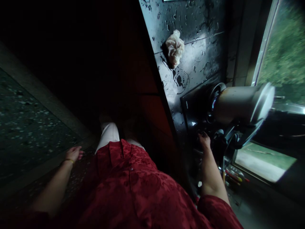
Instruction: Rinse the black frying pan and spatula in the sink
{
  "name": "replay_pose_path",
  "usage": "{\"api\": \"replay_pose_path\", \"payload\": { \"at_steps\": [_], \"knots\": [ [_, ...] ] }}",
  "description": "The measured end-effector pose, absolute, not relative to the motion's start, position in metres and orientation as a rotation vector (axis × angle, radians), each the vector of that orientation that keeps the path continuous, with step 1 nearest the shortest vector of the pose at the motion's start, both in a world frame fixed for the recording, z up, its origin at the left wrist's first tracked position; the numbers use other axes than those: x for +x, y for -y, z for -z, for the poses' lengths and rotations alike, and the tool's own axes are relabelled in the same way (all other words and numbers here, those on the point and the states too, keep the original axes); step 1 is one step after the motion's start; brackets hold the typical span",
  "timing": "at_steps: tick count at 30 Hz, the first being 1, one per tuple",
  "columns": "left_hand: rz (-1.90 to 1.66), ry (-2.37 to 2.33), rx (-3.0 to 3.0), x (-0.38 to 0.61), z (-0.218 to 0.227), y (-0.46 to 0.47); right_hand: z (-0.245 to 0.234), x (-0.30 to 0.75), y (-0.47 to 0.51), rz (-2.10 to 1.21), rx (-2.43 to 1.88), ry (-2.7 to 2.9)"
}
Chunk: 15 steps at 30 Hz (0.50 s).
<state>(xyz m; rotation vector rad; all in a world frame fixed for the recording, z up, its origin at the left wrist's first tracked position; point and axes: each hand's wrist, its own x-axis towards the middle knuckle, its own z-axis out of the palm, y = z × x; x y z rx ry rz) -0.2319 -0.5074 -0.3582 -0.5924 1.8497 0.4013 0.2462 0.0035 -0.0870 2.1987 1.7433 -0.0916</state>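
Observation:
My right hand [204, 140] reaches to the front of a black gas stove [194, 111], its fingers closed at what looks like a control knob; the spot is dark and the knob barely shows. Beside it, a large metal pressure cooker [234, 105] with a black handle [249, 136] stands on a burner, and a bluish flame glows at its base. My left hand [74, 154], a yellow bangle at the wrist, hangs at my side over the floor. Its fingers are loosely curled and apart, holding nothing.
A crumpled, pale wet cloth [175, 49] lies on the dark tiled counter [197, 54], which is spotted with water. Behind the stove is a window [283, 51]. Several utensils [234, 176] stand near my right forearm. A speckled floor [28, 127] is at left.

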Motion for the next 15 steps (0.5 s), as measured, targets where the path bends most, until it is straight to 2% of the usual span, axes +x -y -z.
{"api": "replay_pose_path", "payload": {
  "at_steps": [15],
  "knots": [
    [-0.429, -1.838, -0.635, -0.250, 0.357, 0.506, 0.084, 0.248, 0.019, 0.014, 2.371, -1.767]
  ]
}}
